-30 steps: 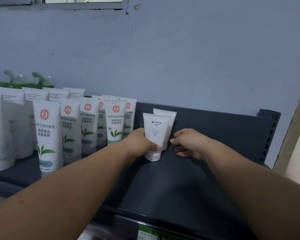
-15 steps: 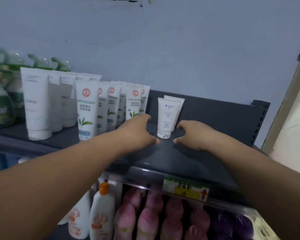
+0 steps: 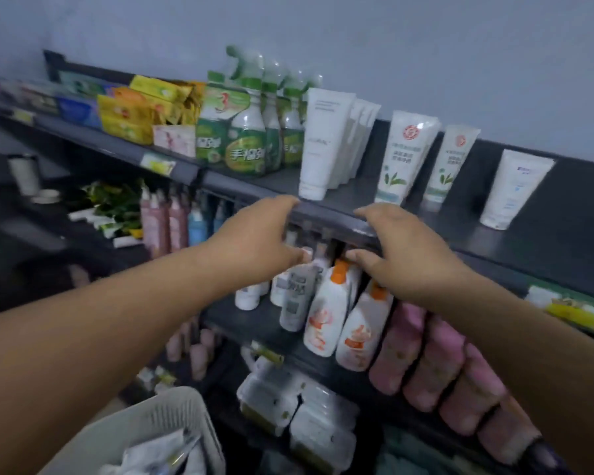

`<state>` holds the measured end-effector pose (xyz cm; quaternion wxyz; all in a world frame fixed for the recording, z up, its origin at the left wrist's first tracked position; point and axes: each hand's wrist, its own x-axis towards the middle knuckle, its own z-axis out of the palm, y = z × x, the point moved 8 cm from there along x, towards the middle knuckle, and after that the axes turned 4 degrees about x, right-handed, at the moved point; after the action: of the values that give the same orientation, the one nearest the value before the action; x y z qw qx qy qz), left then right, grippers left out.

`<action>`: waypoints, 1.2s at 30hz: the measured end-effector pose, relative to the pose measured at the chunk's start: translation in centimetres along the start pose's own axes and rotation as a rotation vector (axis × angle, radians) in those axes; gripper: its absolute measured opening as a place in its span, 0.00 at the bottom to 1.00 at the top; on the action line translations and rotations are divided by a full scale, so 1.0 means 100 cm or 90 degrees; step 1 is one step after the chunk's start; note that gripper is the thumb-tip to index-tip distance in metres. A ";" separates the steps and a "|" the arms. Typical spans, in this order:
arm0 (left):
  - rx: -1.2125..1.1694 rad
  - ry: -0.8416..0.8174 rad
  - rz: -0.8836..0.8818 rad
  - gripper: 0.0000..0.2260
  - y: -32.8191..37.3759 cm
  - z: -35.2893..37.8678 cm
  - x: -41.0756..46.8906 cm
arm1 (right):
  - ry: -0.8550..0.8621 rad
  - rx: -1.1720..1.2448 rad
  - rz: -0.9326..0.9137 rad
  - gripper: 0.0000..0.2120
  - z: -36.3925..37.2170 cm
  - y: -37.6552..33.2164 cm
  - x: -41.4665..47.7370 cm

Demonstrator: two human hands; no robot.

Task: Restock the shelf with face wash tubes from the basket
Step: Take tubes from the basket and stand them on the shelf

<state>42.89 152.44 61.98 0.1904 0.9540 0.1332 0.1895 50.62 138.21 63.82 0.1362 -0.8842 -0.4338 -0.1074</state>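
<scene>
A white face wash tube with small blue print stands upright on its cap on the dark top shelf. Its long axis is vertical and its flat crimped end points up. It is near the shelf's right end, apart from two white tubes with green leaves to its left. Further left are plain white tubes and green spray bottles.

Both hands are empty. The left hand and right hand hover at the shelf's front edge, fingers loosely curved, gripping nothing.

At lower left, a white slotted basket holds blurred white tubes or packets; they cannot be told apart.
</scene>
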 end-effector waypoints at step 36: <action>-0.081 -0.276 -0.776 0.33 -0.477 0.284 -0.339 | -0.562 0.426 0.392 0.21 0.614 -0.170 -0.069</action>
<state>15.63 175.02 7.42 0.3423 0.7109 0.5978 -0.1419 37.41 163.59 6.51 0.2382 -0.8387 -0.1853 0.4533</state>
